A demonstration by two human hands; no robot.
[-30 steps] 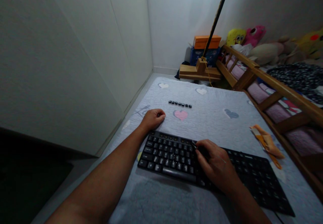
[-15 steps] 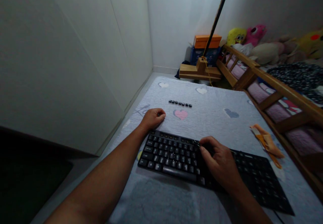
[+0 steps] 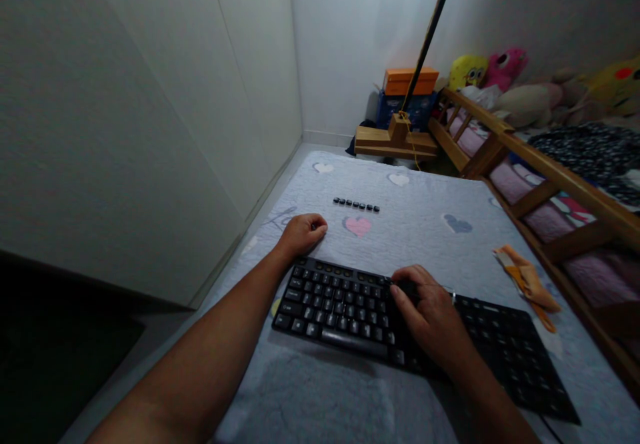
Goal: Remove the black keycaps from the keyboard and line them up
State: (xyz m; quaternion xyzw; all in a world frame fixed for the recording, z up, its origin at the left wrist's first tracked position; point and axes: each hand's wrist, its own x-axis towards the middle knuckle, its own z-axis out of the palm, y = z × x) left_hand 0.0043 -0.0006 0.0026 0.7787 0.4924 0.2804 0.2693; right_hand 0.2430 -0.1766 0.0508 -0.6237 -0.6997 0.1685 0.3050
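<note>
A black keyboard [image 3: 345, 301] lies tilted across the patterned bedcover [image 3: 320, 397]. My left hand [image 3: 304, 232] rests beyond its upper left edge, fingers curled round something small and dark that I cannot make out. Over the keyboard's middle, my right hand [image 3: 427, 307] is closed, thumb and forefinger together near the top row. A thin metallic thing shows beside its knuckles, and what the fingertips grip is too small to tell. Several small black keycaps [image 3: 356, 204] stand in a row beyond the keyboard, behind a pink heart print.
An orange cloth-like item with a tool [image 3: 527, 281] lies at the right. A wooden bed rail [image 3: 550, 171] runs along the right side, with plush toys [image 3: 467, 73] behind it. White cabinet doors [image 3: 190, 97] rise at the left. A wooden stand [image 3: 395, 139] holds a pole.
My right hand has shifted slightly left, its fingertips now closer together at the keyboard's top row. The thin metallic thing has turned with it. My left hand stays nearly where it was.
</note>
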